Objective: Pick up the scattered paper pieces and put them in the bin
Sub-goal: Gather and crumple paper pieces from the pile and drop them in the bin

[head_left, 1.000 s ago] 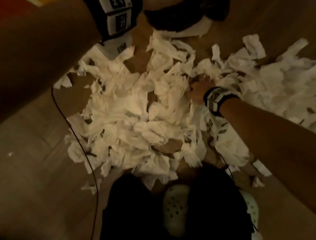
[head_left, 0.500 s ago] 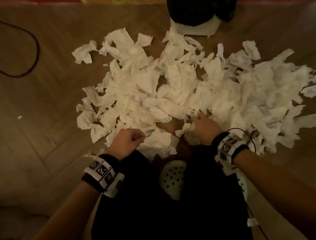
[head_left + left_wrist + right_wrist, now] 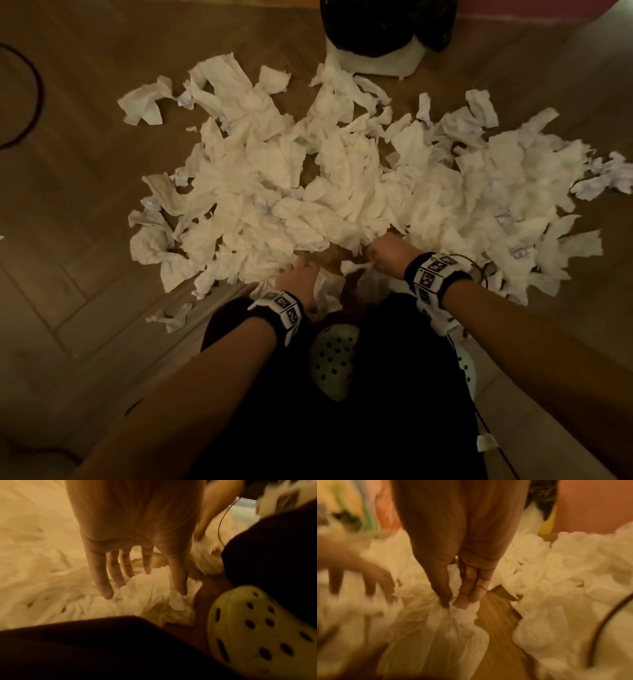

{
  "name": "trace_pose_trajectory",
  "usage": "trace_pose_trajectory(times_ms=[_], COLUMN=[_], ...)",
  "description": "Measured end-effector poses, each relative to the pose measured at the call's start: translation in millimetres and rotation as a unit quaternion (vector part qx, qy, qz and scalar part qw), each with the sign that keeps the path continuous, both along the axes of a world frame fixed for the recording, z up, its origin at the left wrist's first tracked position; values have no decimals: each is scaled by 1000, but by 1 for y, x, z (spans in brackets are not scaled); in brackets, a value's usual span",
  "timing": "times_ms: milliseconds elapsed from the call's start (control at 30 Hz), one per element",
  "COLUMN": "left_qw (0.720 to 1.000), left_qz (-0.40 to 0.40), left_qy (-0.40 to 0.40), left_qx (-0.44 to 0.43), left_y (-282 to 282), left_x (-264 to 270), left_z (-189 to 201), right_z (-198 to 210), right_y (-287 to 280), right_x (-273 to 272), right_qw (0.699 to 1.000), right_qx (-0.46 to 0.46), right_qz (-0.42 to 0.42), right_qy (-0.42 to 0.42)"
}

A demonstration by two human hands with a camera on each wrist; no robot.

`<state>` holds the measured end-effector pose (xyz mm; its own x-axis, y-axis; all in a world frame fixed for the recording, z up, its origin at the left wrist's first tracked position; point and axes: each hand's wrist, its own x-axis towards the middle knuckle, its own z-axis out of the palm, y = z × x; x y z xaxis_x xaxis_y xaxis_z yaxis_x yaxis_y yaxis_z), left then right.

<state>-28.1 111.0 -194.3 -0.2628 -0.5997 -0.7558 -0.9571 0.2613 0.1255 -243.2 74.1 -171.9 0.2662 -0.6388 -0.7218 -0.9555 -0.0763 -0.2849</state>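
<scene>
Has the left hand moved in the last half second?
Yes. The left hand has shifted right, toward the green clog, and its fingers have opened.

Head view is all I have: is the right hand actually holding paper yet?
Observer: Yes. The right hand pinches a bunched paper piece between thumb and fingertips.
Operator: And the left hand?
Observer: The left hand holds nothing; its fingers are spread, tips touching a crumpled paper piece.
Operator: Anything near that wrist?
Observer: A pale perforated clog sits just right of that paper, beside a dark trouser leg.
</scene>
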Motion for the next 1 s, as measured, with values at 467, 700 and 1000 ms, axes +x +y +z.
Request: trace_pose_trajectory(times_ms=[467, 700, 1000], left_qw=[905, 752, 678], left_qz=[298, 455, 496], left_qy=[301, 476, 543], left_qx=[-40, -40, 9], left_y=[-30, 10, 64], left_x=[28, 10, -8], left_z=[46, 122, 165], right_z=[92, 96, 135], right_y=[52, 77, 113], right_x=[-16, 31, 40], right_qw=[857, 781, 769], right_qx=[-120, -84, -40], right_qz=[-417, -502, -467], right_qy=[-277, -361, -436])
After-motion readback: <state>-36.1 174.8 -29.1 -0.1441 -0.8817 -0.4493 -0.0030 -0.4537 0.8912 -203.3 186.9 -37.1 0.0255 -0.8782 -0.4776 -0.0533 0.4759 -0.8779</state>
